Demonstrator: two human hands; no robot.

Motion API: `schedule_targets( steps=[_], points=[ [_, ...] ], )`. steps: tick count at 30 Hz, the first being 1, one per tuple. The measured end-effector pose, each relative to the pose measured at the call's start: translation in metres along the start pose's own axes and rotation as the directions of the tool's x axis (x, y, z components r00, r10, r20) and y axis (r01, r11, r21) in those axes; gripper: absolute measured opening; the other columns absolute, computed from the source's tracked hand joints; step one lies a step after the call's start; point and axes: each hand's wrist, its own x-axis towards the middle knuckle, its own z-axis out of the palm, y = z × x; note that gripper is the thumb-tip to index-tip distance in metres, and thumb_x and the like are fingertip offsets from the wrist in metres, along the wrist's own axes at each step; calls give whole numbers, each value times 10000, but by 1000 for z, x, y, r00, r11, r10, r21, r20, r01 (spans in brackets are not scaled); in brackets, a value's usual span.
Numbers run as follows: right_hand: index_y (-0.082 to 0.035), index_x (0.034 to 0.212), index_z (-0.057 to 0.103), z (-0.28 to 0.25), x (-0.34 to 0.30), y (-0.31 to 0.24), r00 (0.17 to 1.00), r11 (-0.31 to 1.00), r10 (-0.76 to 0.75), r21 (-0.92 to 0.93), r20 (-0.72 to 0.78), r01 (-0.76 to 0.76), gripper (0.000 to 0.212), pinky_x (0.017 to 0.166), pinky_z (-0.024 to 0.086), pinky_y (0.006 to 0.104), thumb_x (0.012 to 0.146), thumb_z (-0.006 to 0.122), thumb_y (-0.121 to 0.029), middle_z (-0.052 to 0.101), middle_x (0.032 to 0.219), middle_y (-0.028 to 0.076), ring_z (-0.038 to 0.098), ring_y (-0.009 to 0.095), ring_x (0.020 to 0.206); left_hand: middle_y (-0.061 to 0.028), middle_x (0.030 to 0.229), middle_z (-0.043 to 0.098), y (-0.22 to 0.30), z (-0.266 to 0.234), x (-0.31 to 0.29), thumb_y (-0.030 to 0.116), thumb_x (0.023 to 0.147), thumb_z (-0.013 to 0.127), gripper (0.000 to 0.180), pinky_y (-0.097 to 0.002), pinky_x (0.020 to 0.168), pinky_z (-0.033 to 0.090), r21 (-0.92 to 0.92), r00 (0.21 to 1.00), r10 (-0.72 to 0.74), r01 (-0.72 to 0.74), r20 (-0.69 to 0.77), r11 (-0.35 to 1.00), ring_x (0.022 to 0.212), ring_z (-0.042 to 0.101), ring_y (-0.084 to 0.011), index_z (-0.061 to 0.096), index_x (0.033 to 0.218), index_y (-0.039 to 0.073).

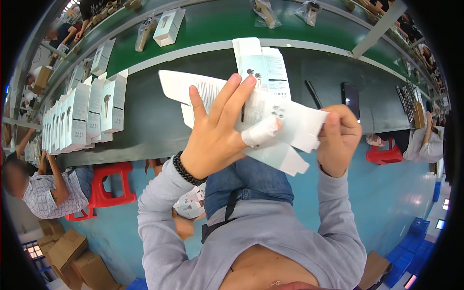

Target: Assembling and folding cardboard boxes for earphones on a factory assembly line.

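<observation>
A flat, unfolded white carton [297,116] with pale printing and cut flaps is held tilted above my lap, at the table's near edge. My left hand [217,121] lies over it with the fingers stretched and spread. One of its digits, wrapped in white tape, rests across the printed face. At the carton's right end, my right hand [340,137] is closed, pinching a flap between thumb and fingers. Just beyond the held carton lies a stack of white and pale blue flat cartons [268,65], partly covered by it.
Assembled white boxes [72,121] stand in a row at the left. A black pen [313,94] and a phone [350,99] lie to the right. Beyond the table, a green conveyor [208,29] carries a box and bagged items. People sit on both sides, near red stools [113,183].
</observation>
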Motion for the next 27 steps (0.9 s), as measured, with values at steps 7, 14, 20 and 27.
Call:
schedule_targets(
  steps=[7, 14, 20, 27],
  points=[
    [35, 800, 619, 3, 2, 22, 955, 768, -246, -568, 164, 296, 143, 486, 428, 218, 845, 596, -99, 627, 682, 81, 575, 99, 545, -112, 1177, 448, -2, -20, -6, 251, 516, 765, 630, -529, 886, 356, -70, 973, -31, 48, 228, 996, 1072, 471, -305, 567, 1111, 312],
    [6, 1009, 563, 3, -9, 47, 918, 933, -167, -243, 360, 265, 308, 665, 480, 280, 862, 590, -264, 647, 800, 133, 629, 204, 743, -108, 806, 655, -3, -44, -23, 60, 593, 798, 605, -240, 585, 483, -245, 964, -217, 251, 155, 936, 661, 645, -205, 538, 1134, -10],
    [21, 1347, 108, 81, -61, 78, 998, 958, -28, 286, 49, 13, 911, 908, 382, 330, 780, 640, -455, 482, 1169, 160, 490, 201, 1068, -159, 1000, 616, 29, -22, -31, 157, 692, 757, 582, -306, 771, 471, -507, 857, -514, 457, 32, 731, 878, 619, -241, 499, 1181, -26],
    [11, 1336, 161, 79, -51, 77, 970, 944, 195, 240, 143, -225, 826, 928, 338, 321, 850, 316, -639, 434, 1188, 164, 431, 198, 1097, -210, 1424, 136, 16, 5, -80, 362, 542, 842, 1242, -376, 1052, 173, -830, 852, -277, 508, 444, 229, 1302, 205, -293, 25, 1387, -39]
  ],
)
